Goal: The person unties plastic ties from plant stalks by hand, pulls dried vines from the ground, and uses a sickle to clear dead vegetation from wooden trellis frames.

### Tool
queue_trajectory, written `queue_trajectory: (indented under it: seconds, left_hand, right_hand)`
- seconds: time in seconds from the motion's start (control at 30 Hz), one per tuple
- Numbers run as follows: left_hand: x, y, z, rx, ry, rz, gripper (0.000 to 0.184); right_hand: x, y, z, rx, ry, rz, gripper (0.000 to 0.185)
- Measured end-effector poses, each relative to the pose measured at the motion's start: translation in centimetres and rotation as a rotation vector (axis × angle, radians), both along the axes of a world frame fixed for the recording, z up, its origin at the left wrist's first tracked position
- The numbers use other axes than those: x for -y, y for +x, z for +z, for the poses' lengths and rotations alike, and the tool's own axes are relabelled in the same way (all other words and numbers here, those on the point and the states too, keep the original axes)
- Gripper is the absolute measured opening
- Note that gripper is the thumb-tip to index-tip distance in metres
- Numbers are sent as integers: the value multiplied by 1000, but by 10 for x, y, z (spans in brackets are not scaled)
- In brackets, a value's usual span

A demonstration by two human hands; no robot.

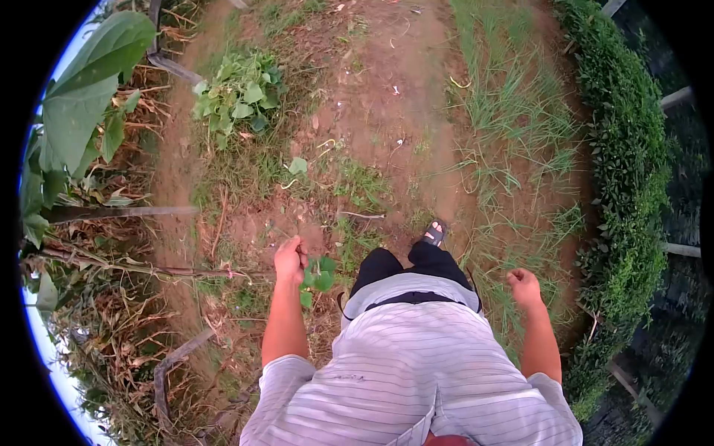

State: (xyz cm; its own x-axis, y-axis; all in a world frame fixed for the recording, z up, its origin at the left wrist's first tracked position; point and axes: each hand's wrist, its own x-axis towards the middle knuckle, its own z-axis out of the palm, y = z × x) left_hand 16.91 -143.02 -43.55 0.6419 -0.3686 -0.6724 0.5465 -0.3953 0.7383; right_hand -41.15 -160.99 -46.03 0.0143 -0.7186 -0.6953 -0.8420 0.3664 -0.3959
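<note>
My left hand [290, 259] is out in front on the left, its fingers curled closed. Broad green leaves [321, 279] show right against its palm side, as on a leafy stem; the stem itself is hidden by the fingers. On the right, my right hand [525, 288] hangs beside my body above long grass-like plants [513, 111]. Its fingers are bent inward, and I see nothing in them.
A leafy heap [245, 93] lies ahead on the left of the bare dirt path [394, 82]. Wooden posts [123, 213] and dry stalks [126, 342] line the left side. A dense green hedge [628, 141] runs along the right. A stick [362, 215] lies before my sandalled foot [435, 233].
</note>
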Motion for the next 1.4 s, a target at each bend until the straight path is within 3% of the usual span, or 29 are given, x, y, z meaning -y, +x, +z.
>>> queue_trajectory:
  seconds: [0.13,0.2,0.3,0.4,0.53,0.63,0.73,0.83,0.93,1.03,1.13,1.17,1.27,1.3,1.33,1.4]
  left_hand:
    - [46,17,-23,-38,8,62,16]
    - [78,23,-31,-66,179,3,15]
    - [131,48,-53,-3,196,25,12]
    - [188,110,-113,123,215,45,12]
    - [349,175,-140,203,177,81,9]
    - [501,225,-157,148,88,-77,14]
    - [681,246,-97,395,166,-347,23]
    - [843,278,-42,561,-7,-456,32]
    - [938,262,65,588,-111,-465,40]
    - [977,255,98,554,-306,-497,41]
    - [964,266,64,287,-257,-721,30]
    - [948,268,41,252,-210,-746,23]
    - [868,276,-30,158,83,-666,14]
    - [823,288,-82,83,122,-618,15]
    - [789,284,-84,37,209,-507,13]
    - [716,273,-96,-76,292,-163,9]
  right_hand:
    - [46,-34,-17,-85,0,-50,30]
    - [65,-32,-16,-85,-4,-191,30]
    - [93,-14,-22,-30,111,-335,30]
    - [127,10,-54,-40,90,-351,29]
    - [201,80,-76,-69,76,-413,28]
    - [283,153,-65,-34,97,-458,27]
    - [356,202,-64,61,87,-593,25]
    - [414,244,-40,139,66,-627,26]
    - [475,265,-25,132,27,-583,27]
    - [522,258,-58,101,55,-457,25]
    - [569,249,-94,-75,153,-456,24]
    - [575,220,-137,-56,153,-173,25]
    - [694,246,-107,-300,220,899,25]
    - [742,258,-105,-324,186,911,25]
    - [783,261,-125,-311,232,742,24]
    - [862,283,-114,-353,208,795,26]
